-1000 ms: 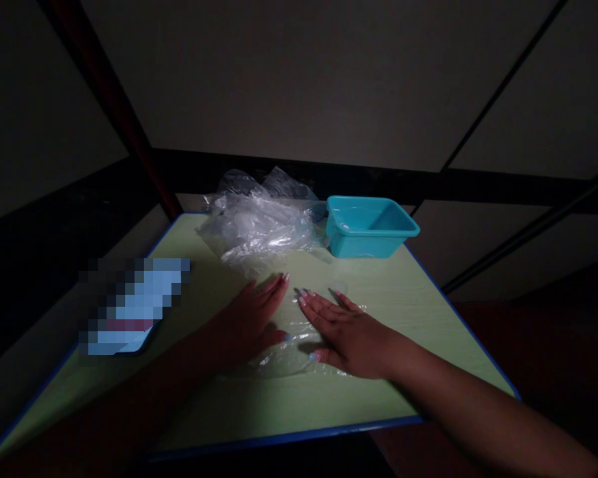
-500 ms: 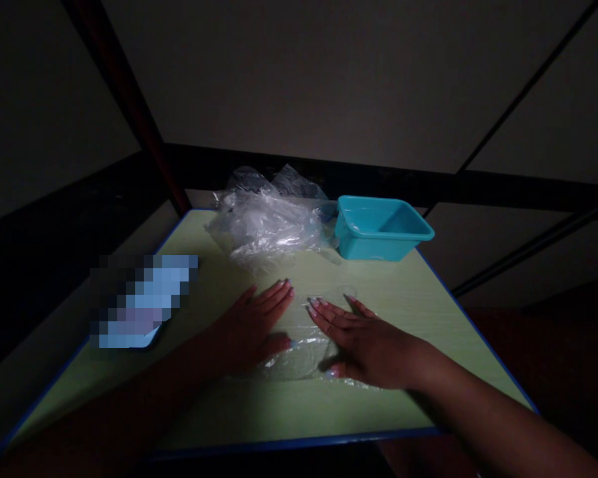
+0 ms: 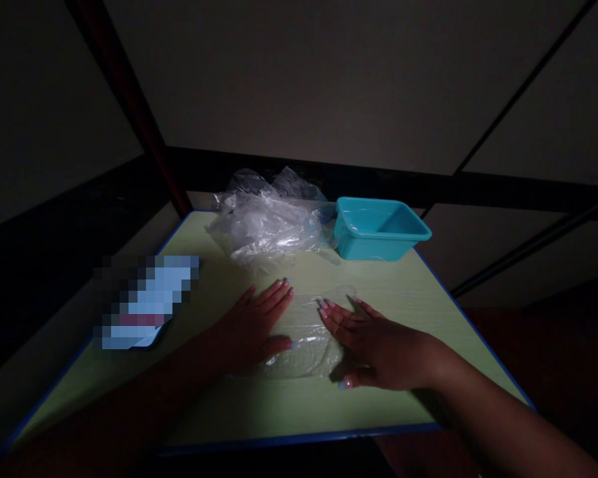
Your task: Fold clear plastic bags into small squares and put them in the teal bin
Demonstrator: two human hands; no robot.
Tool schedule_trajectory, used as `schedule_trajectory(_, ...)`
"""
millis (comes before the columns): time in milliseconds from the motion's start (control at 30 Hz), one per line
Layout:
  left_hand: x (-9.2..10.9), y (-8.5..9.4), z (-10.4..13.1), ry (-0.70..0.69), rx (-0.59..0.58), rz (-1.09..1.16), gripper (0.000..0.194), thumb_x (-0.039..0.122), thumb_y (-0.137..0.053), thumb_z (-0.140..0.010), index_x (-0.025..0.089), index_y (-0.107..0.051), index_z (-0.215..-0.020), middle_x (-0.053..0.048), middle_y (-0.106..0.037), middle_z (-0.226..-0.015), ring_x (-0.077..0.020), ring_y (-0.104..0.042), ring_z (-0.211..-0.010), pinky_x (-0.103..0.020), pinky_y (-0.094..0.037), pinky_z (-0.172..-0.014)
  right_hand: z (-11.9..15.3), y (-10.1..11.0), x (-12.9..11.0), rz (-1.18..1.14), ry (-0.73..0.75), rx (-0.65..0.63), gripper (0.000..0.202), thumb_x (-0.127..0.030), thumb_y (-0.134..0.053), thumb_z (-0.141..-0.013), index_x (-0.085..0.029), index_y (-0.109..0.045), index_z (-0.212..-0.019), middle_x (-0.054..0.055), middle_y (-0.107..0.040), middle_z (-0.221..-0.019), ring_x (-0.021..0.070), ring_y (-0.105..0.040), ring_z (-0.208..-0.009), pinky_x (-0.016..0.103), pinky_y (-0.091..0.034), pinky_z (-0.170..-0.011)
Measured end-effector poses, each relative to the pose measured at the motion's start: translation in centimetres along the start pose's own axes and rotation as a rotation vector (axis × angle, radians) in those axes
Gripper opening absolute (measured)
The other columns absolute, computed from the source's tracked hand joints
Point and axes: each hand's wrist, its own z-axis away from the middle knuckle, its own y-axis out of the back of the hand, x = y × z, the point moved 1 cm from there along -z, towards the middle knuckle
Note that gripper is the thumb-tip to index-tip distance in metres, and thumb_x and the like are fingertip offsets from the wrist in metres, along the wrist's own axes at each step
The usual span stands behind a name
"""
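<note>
A clear plastic bag lies spread on the pale green tabletop, its surface wrinkled and shiny. My left hand rests flat on the bag's left side, fingers stretched out and thumb apart. Over the right side is my right hand, palm down with the fingers extended; its thumb reaches toward the bag's near right corner. Neither hand grips anything. Parts of the bag are hidden under both hands.
Behind the hands sits a crumpled heap of clear plastic bags. A turquoise plastic bin stands at the back right, beside the heap. At the left edge lies a phone-like device, its screen blurred out. Blue edging borders the table.
My right hand has slid a little to the right, and its thumb has moved toward me and off the plastic's wrinkled area. My left hand stays in place.
</note>
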Motion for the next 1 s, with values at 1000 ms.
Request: schedule_trajectory(1000,0.2,-0.4,-0.4,0.06,0.025,-0.007,0.105,0.078,-0.04,-0.08,0.002,-0.021,-0.15,-0.027,-0.014,-0.155,-0.0377,-0.015,-0.145,-0.059,-0.02,-0.112,-4.9,-1.0,0.4,0.109,0.0,0.255,0.065,-0.051,-0.03,-0.1,-0.022,-0.008,-0.154,0.008,-0.013,-0.158,0.0205,-0.012,-0.147,0.059,0.008,-0.113)
